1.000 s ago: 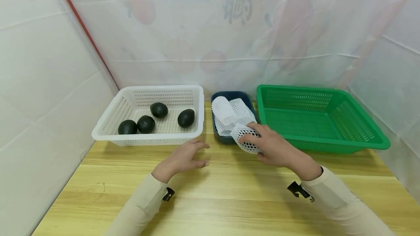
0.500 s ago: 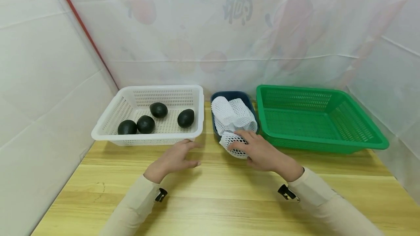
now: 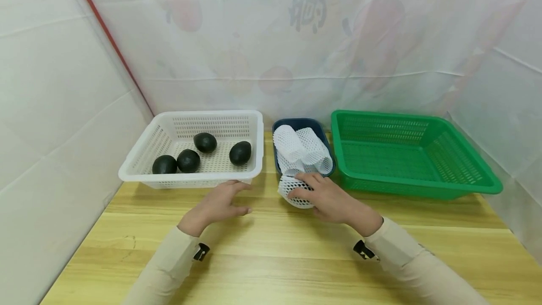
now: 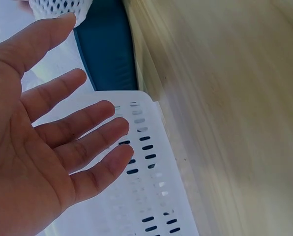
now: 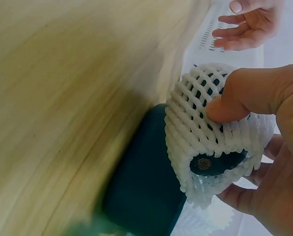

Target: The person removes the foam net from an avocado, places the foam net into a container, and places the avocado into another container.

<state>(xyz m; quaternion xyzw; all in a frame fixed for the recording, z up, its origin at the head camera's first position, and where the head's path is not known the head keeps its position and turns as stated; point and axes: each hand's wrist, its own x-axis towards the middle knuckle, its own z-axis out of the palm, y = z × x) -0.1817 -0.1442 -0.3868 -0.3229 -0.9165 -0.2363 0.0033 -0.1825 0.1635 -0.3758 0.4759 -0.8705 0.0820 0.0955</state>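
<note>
My right hand point(image 3: 332, 201) grips an avocado point(image 5: 218, 163) dressed in a white foam net sleeve point(image 3: 292, 194), just in front of the small dark blue bin point(image 3: 300, 121). In the right wrist view the thumb presses on the mesh, and the fruit's dark stem end shows through the sleeve's opening. My left hand point(image 3: 213, 207) holds nothing; its fingers are spread, close to the front of the white basket point(image 3: 190, 180). Several more foam net sleeves point(image 3: 289, 143) lie in the blue bin.
Several bare dark avocados point(image 3: 240, 153) lie in the white basket at left. A green basket point(image 3: 406, 187) stands at right, with nothing in it. All stand on a wooden table point(image 3: 271, 258) before a white sheet wall point(image 3: 237, 36).
My right hand has moved left and nearer to me with the sleeved avocado, from over the blue bin's front corner. My left hand has drifted a little left.
</note>
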